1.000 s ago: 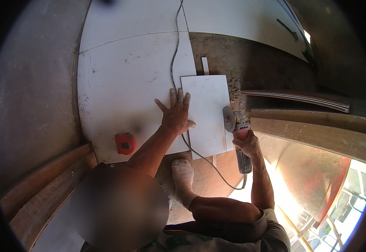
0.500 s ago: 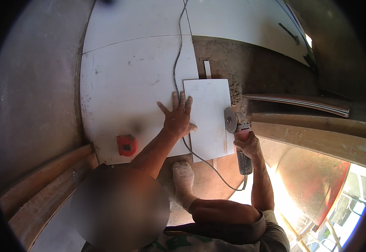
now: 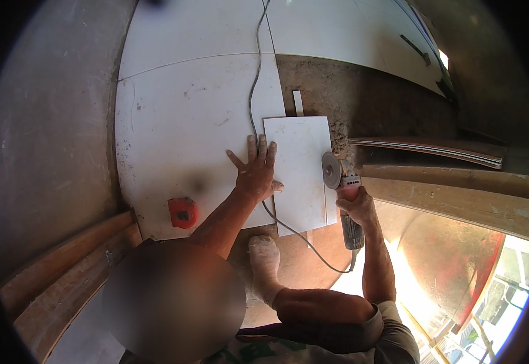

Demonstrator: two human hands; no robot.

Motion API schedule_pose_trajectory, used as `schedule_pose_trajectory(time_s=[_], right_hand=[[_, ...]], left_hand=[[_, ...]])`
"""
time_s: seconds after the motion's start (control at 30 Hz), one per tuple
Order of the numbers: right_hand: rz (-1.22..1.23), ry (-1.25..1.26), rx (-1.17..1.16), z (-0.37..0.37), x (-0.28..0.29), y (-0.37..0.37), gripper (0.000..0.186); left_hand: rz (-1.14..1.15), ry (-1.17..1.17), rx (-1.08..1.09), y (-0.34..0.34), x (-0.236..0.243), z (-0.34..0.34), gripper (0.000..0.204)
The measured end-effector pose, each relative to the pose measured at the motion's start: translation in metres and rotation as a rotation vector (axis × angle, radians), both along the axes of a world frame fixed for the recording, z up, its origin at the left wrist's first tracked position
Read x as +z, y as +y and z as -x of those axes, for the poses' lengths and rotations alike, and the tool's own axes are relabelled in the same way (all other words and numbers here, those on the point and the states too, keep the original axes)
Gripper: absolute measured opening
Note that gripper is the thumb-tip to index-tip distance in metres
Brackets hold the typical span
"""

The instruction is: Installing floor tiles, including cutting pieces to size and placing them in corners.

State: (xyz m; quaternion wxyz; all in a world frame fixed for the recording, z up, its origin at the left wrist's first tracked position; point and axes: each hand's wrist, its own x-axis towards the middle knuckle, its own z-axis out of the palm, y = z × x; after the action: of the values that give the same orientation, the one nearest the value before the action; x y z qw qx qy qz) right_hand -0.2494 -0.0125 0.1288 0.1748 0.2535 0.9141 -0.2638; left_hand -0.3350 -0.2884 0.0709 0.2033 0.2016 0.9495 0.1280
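My left hand (image 3: 255, 176) lies with fingers spread on a large white board (image 3: 185, 121) and the left edge of a smaller white sheet (image 3: 297, 158), over the black cord (image 3: 251, 91). My right hand (image 3: 361, 209) grips an angle grinder (image 3: 352, 230) by its red and black body. Its disc (image 3: 331, 170) is at the right edge of the small sheet. A red tape measure (image 3: 183, 212) rests on the big board, left of my left forearm.
Wooden boards lie at lower left (image 3: 76, 273) and right (image 3: 446, 200), with long trim strips (image 3: 428, 148). A white strip (image 3: 297, 100) pokes out behind the small sheet. A dark tool (image 3: 415, 48) lies on the upper right board. A bright opening shows at lower right.
The boards and my left hand sit slightly lower in the picture than a second ago. The grinder stays at the sheet's right edge, my grip unchanged.
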Motion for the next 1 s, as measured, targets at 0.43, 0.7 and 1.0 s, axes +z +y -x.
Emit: schedule_pose_trajectory(time_s=[0.43, 0.7, 1.0], right_hand=[[0.001, 0.045, 0.019, 0.008, 0.002, -0.003, 0.061], [0.011, 0.057, 0.028, 0.006, -0.003, -0.002, 0.057], [0.021, 0.042, -0.006, 0.015, 0.007, -0.008, 0.051]], left_hand=[[0.006, -0.013, 0.000, 0.000, 0.001, 0.000, 0.110], [-0.003, -0.007, 0.000, 0.000, 0.001, 0.000, 0.109], [-0.014, 0.022, 0.001, -0.001, -0.003, -0.001, 0.110]])
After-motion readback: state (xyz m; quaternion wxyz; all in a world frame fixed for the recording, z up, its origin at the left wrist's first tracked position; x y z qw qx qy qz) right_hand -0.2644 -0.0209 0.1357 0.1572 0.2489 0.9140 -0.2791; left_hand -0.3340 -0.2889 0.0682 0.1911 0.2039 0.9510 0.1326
